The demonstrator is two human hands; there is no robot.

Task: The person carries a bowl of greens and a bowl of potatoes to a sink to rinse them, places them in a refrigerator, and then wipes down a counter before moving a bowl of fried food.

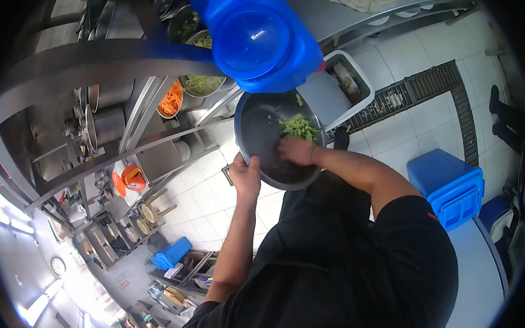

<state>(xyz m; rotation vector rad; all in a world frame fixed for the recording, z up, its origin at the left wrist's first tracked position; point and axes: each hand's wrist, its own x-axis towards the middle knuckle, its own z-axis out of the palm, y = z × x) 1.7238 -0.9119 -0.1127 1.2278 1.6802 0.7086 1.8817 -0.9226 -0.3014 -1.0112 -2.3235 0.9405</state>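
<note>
My left hand (245, 176) is closed on the near left rim of a wide metal bowl (255, 120), which is tilted in front of my body. Inside the bowl, my right hand (295, 150) reaches down with its fingers bent together; what they hold, if anything, is hidden. Right beside those fingers lies a small heap of chopped leafy greens (299, 127). A few loose bits stick to the bowl's inner wall. A big blue plastic container (253, 43) hangs over the bowl's far edge in view and covers part of it.
A light bin (365, 89) with scraps stands just beyond the bowl. To the left, a metal frame (129, 120) runs before pots of shredded carrot (171, 98) and chopped greens (201, 84). A lidded blue box (446, 186) is at right, near a floor drain grate (418, 86).
</note>
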